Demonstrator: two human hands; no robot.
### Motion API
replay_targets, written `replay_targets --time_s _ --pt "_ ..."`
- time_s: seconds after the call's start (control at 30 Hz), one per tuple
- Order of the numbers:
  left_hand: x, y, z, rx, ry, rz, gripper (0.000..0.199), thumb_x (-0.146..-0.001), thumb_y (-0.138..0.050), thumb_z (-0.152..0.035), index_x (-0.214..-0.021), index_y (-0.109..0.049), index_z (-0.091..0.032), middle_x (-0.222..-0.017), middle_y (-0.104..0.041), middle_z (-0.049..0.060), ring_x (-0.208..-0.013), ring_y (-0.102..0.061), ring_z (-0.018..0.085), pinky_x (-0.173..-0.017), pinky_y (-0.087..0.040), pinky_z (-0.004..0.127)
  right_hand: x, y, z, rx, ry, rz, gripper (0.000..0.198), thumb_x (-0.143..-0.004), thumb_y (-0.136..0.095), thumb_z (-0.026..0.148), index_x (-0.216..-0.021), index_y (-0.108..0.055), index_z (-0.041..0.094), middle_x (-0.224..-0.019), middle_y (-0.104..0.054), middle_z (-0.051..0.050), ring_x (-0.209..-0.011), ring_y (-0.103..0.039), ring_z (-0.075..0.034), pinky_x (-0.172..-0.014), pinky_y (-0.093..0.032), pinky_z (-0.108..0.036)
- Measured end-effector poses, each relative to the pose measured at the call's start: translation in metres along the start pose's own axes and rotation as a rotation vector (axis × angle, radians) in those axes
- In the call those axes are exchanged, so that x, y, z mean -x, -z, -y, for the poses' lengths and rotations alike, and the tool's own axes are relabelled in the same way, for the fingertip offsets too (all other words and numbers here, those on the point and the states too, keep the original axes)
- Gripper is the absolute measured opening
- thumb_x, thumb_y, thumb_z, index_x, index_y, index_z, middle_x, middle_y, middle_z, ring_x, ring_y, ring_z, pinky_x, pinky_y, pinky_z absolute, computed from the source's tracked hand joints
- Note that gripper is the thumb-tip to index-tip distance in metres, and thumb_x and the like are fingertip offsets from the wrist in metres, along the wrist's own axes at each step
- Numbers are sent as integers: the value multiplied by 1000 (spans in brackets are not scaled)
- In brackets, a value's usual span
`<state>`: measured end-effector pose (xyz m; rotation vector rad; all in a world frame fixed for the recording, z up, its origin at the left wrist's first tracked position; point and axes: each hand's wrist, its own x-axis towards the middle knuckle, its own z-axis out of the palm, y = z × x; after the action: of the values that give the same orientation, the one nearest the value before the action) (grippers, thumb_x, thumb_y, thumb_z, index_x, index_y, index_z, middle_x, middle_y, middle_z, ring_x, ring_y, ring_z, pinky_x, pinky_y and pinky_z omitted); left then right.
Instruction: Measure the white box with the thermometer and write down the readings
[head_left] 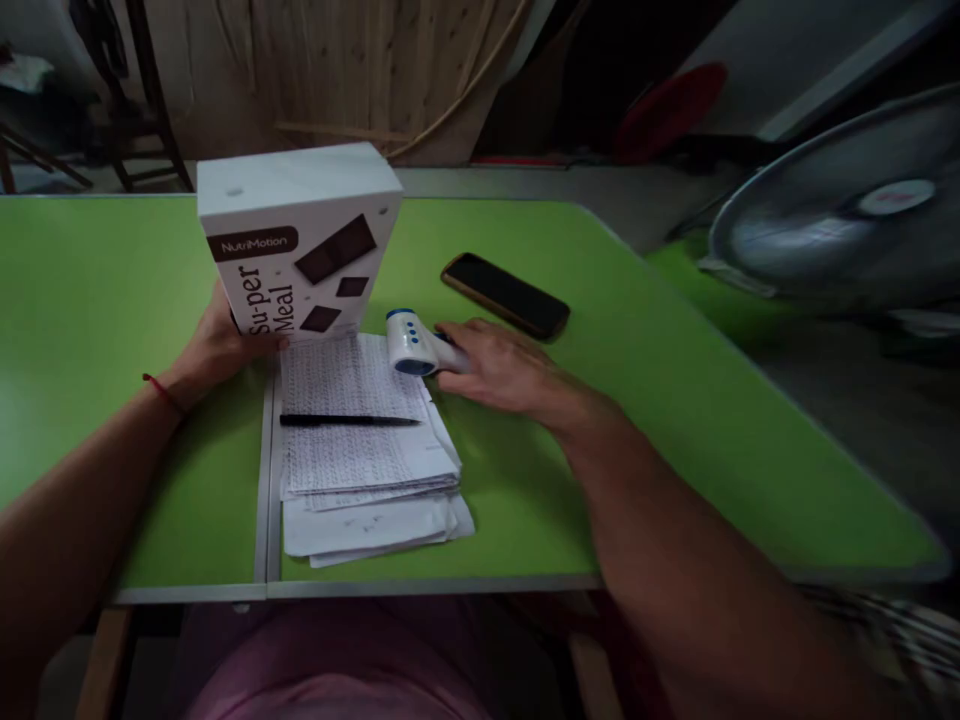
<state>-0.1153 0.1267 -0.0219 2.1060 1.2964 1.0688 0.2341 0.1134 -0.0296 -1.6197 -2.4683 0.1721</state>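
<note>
Taking the paper stack (367, 465) as our landmark, we have our left hand (217, 345) just beyond its far left corner, partly closed, gripping the lower left part of a white box (259, 215), thumb across the bottom front edge. A red cord (163, 394) circles that wrist. The box, with 3 dark bars printed on its front, is upright at the stack's far end; we cannot tell whether its base touches the table (75, 300). On the stack lies 1 black pen (349, 420). At the stack's far right corner, our right hand (502, 370) is closed around the handle of a white-and-blue handheld device (409, 340), its head over the sheets. Beyond the stack to the right, 1 phone (510, 295) lies screen up, near that hand.
</note>
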Motion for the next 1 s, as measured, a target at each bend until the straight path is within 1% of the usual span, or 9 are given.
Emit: replay_targets --time_s 0.13,0.2,0.27,0.3,0.33,0.4,0.57,0.73,1.0 --pt "-3 0 -5 257 155 -119 76 -59 -92 -59 -112 -59 -17 -121 -68 13 -117 -64 35 -95 -58 51 0 2 4 -249 -34 -194 34 -71 -73 38 -98 -67 19 -87 -69 -8 -73 -62 -22 -62 -49 -35" --pt "-4 -4 -15 333 158 -174 73 -61 -92 -55 -113 -58 -17 -121 -68 14 -115 -65 34 -94 -59 49 3 11 19 -467 -36 -396 36 -71 -76 42 -96 -65 20 -86 -68 -7 -74 -62 -22 -62 -50 -37" --pt "-2 -9 -30 431 131 -154 67 -68 -89 -52 -115 -58 -16 -122 -68 14 -113 -67 32 -94 -60 47 12 22 40 -774 13 -593 30 -77 -73 47 -92 -62 24 -81 -66 -4 -69 -60 -20 -60 -50 -36" --pt "0 -13 -38 474 122 -124 65 -71 -87 -51 -116 -58 -15 -122 -68 15 -112 -68 31 -94 -60 46 17 27 52 -935 62 -630 27 -82 -69 50 -87 -60 26 -76 -64 -2 -64 -58 -18 -58 -49 -36" --pt "2 -17 -45 503 135 -94 63 -73 -86 -51 -116 -58 -14 -122 -69 15 -110 -69 30 -92 -61 46 22 32 63 -1069 119 -633 27 -84 -67 54 -83 -59 27 -71 -62 -1 -61 -56 -18 -56 -49 -35" --pt "9 -25 -58 530 191 -20 62 -74 -85 -50 -116 -59 -12 -122 -69 16 -106 -70 29 -89 -63 46 32 40 82 -1261 143 -515 32 -82 -69 58 -78 -59 28 -67 -60 0 -58 -55 -17 -52 -48 -35" --pt "21 -36 -69 489 300 98 65 -72 -86 -46 -119 -58 -13 -122 -69 16 -104 -71 28 -87 -64 48 40 45 99 -1572 -9 -297 44 -70 -78 61 -96 -67 26 -61 -54 4 -50 -49 -13 -44 -43 -29" --pt "22 -38 -68 384 296 76 65 -69 -88 -49 -116 -58 -14 -120 -70 16 -102 -71 28 -86 -64 49 35 39 100 -1605 -120 -258 45 -71 -77 59 -96 -64 23 -64 -55 4 -53 -52 -12 -45 -45 -27" --pt "20 -38 -68 351 283 70 66 -69 -86 -57 -114 -61 -16 -115 -73 15 -101 -72 30 -86 -64 50 31 34 104 -1595 -140 -226 48 -72 -73 61 -99 -60 24 -68 -54 3 -56 -52 -12 -48 -47 -28"
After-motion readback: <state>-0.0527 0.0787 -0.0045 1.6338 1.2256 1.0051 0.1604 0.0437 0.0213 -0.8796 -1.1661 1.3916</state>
